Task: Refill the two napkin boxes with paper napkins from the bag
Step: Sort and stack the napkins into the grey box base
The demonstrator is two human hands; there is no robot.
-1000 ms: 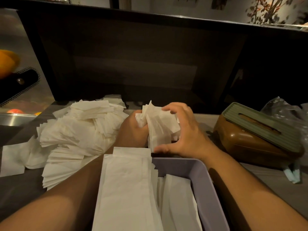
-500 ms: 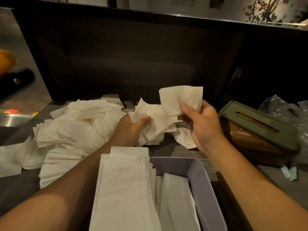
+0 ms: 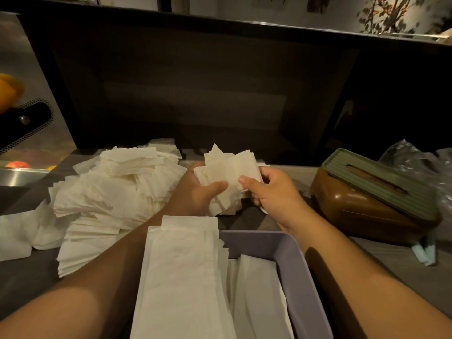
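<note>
Both forearms reach from the near edge toward the middle of the counter, converging above the far end of the lilac box [image 3: 291, 260]. The left hand [image 3: 195, 194] lies palm up-and-inward, thumb stretched right across the front of a bunch of napkins [image 3: 227, 172]. The right hand [image 3: 271, 192] faces it, wrist bent slightly, thumb pointing left onto the same bunch, its fingers curled round the bunch's right edge and back.

The bunch stands roughly upright between the two hands, its sheets fanned and uneven, corners sticking up toward the far side; its lower edges hang just above the counter. Both hands grip it, thumbs in front and nearly meeting, fingers behind; how the left fingers lie at the back is hidden by the paper.

The lilac box sits nearest, its long axis running near to far. Folded napkins lie lengthwise inside it, and a taller stack of long napkins [image 3: 181, 277] covers its left half, overhanging the far rim. To the left, a loose heap of napkins [image 3: 110, 192] spreads over the counter, touching the left forearm. On the right, well apart from the hands, stands the brown box [image 3: 362, 211] with its green slotted lid [image 3: 381, 182] on, set at a slant, and beyond it what seems to be a crumpled plastic bag [image 3: 415, 160].
</note>
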